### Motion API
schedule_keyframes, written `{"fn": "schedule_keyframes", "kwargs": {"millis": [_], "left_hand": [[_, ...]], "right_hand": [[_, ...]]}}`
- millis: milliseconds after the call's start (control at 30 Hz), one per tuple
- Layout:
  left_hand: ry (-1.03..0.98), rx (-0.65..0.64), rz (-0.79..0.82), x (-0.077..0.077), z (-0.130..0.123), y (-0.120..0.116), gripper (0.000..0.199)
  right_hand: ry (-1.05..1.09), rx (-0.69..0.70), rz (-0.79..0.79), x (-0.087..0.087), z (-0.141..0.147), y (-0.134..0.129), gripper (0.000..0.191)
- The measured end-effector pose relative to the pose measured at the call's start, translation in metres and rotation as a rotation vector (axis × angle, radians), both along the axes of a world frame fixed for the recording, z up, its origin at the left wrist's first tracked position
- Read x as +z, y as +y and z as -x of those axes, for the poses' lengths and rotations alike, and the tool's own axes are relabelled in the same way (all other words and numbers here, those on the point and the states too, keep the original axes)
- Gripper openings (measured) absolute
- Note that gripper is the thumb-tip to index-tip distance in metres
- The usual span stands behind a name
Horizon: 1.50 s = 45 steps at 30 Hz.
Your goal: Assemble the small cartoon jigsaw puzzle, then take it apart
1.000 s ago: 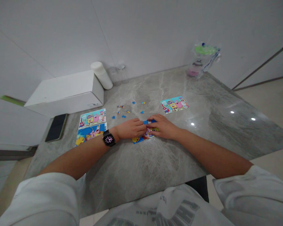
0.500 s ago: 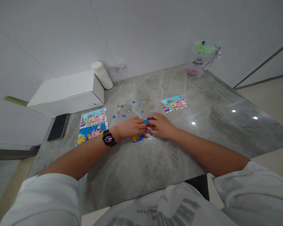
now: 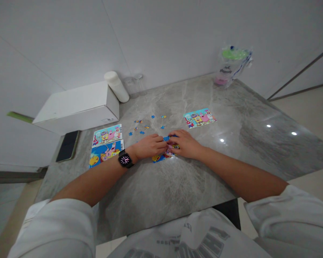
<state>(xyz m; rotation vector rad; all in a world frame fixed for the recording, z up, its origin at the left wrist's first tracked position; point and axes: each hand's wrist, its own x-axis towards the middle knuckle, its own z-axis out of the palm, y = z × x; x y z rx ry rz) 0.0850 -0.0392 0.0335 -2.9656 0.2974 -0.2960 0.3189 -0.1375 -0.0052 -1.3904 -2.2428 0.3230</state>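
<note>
A partly assembled jigsaw puzzle [image 3: 158, 158] with a bright cartoon picture lies flat on the grey marble table [image 3: 150, 193], half covered by both hands. My left hand [image 3: 150, 146], a black watch at its wrist, has its fingers closed together over the puzzle's upper edge, at a blue puzzle piece [image 3: 166, 138]. From the other side my right hand [image 3: 187, 144] curves round the puzzle's right end, fingertips above and thumb below, gripping it. Several loose puzzle pieces [image 3: 146, 127] are scattered just beyond my left hand.
Two cartoon picture cards [image 3: 107, 134] lie left of my left forearm, and another picture card [image 3: 200, 118] lies beyond my right hand. A phone [image 3: 68, 146], a white box [image 3: 78, 104], a white bottle [image 3: 116, 87], clear glasses [image 3: 139, 85] and a plastic bag [image 3: 227, 70] stand or lie farther out.
The view has shifted very slightly. Both hands stay at the puzzle in nearly the same pose, and the loose pieces have not moved.
</note>
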Motion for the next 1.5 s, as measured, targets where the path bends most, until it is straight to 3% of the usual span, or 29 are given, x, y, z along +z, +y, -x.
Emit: {"fn": "schedule_keyframes", "kwargs": {"millis": [333,933,1167,1500], "left_hand": [[-0.022,0.041,-0.009,-0.004,0.000,-0.001,0.014],[-0.098,0.168,0.078,-0.024,0.002,-0.002,0.025],[-0.059,0.178,0.099,-0.015,-0.001,-0.002,0.030],[-0.041,0.175,0.059,-0.006,-0.002,-0.005,0.031]], "right_hand": [[0.023,0.000,0.012,0.000,-0.001,0.000,0.029],[0.053,0.003,0.010,-0.005,-0.003,0.003,0.031],[0.082,-0.041,-0.011,-0.008,0.001,0.005,0.020],[0.053,-0.038,0.005,-0.004,0.003,0.004,0.025]]}}
